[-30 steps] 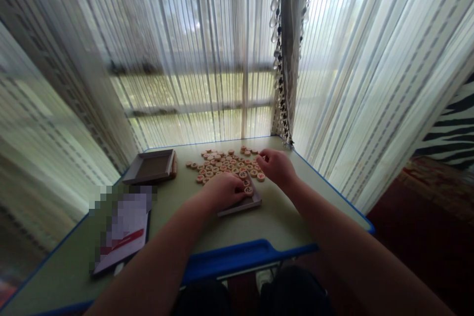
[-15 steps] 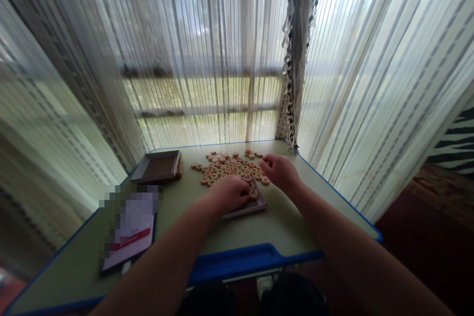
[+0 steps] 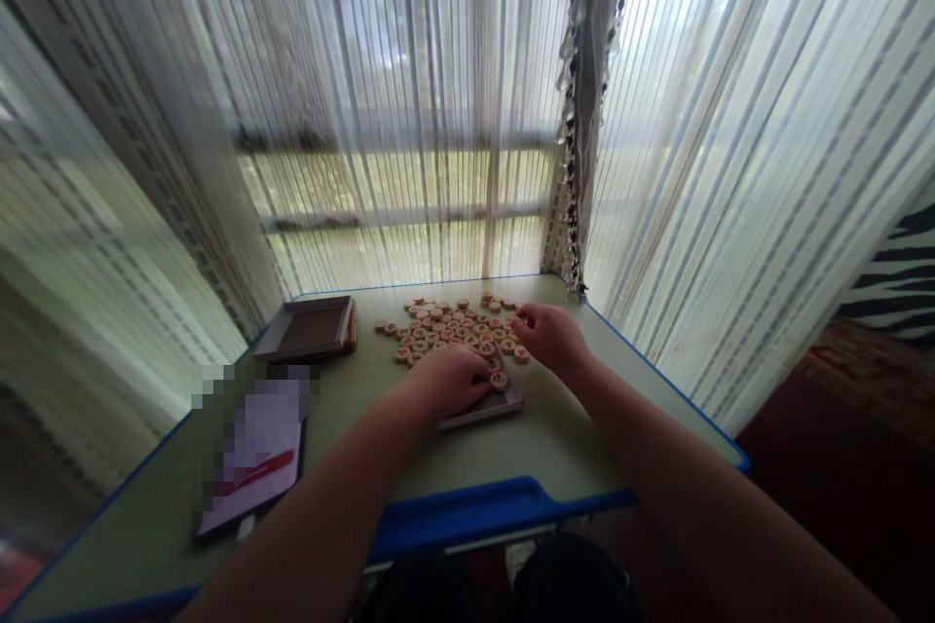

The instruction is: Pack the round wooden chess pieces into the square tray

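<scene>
Many round wooden Chinese chess pieces (image 3: 442, 323), with red or dark characters on some, lie in a loose heap on the pale green table (image 3: 351, 438). A shallow open box tray (image 3: 482, 413) stands at the near side of the heap. My left hand (image 3: 451, 378) reaches over this tray, its fingers closed at the edge of a Chinese chess piece (image 3: 498, 381) and partly hidden from me. At the right side of the heap is my right hand (image 3: 549, 336), fingers curled and pinched together beside the pieces. What lies between those fingertips is hidden.
A second open box (image 3: 314, 329) stands at the back left. Nearer, a tablet-like flat object (image 3: 255, 482), partly pixelated, lies with a red strip across it. The table has a blue rim with a recessed tray (image 3: 464, 511) in front. Curtains (image 3: 409, 97) hang behind.
The view has shifted very slightly. Both hands, the pieces and the tray keep practically the same places.
</scene>
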The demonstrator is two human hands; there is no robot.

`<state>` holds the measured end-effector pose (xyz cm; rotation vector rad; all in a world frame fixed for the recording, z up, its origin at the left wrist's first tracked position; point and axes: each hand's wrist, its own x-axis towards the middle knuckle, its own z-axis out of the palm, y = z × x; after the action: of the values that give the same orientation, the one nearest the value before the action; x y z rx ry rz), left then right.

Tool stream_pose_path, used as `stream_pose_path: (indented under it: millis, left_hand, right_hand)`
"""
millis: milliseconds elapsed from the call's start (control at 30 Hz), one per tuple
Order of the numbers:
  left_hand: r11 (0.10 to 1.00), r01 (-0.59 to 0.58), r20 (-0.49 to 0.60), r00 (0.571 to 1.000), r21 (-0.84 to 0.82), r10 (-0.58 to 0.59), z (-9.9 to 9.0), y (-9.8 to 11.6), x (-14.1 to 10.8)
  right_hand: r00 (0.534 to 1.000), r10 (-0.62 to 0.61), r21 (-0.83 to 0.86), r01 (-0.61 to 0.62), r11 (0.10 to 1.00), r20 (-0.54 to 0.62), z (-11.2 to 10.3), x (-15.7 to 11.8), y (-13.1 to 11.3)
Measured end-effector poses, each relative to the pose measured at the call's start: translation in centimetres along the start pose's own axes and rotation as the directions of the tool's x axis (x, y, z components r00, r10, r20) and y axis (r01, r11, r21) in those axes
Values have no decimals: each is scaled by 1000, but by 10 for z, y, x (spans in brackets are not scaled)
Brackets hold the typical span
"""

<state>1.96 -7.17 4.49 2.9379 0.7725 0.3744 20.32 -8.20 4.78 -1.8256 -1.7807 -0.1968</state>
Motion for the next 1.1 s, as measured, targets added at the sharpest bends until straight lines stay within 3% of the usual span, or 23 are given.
stream_pose_path:
  millis: [133, 233, 367, 433, 567, 667, 900, 1000, 1100]
  left_hand:
    - [999, 20, 1, 1000, -25, -20, -1, -1, -1]
    - [993, 120, -60, 991, -11, -121, -4, -5, -1]
    - [938, 345, -274, 907, 44, -320, -7, -18, -2]
    - [910, 410, -320, 871, 57, -372, -7, -25, -3]
    - [893, 445, -241, 876, 70, -418, -5, -31, -6]
    - [898, 432, -186, 892, 81, -412, -4, -31, -7]
    - [913, 405, -181, 903, 50, -391, -3, -36, -7]
    - [866, 499, -201, 848, -8, -490, -3, -45, -6]
    - [758, 652, -284, 724, -18, -629, -2, -56, -7]
  right_hand:
    - [999, -1, 1, 1, 1000, 36, 1, 0, -1]
    - [995, -45, 55, 40, 998, 84, 6, 2, 0]
    - [977, -182, 167, 162, 973, 114, 18, 5, 2]
    - [960, -240, 180, 213, 960, 142, 24, 6, 3]
    - [932, -309, 159, 282, 946, 189, 30, 4, 5]
    - [932, -297, 127, 275, 953, 209, 31, 3, 6]
    - [931, -296, 147, 269, 952, 214, 29, 4, 5]
    - [931, -302, 160, 273, 949, 205, 30, 5, 6]
    - [925, -322, 163, 292, 942, 203, 33, 6, 9]
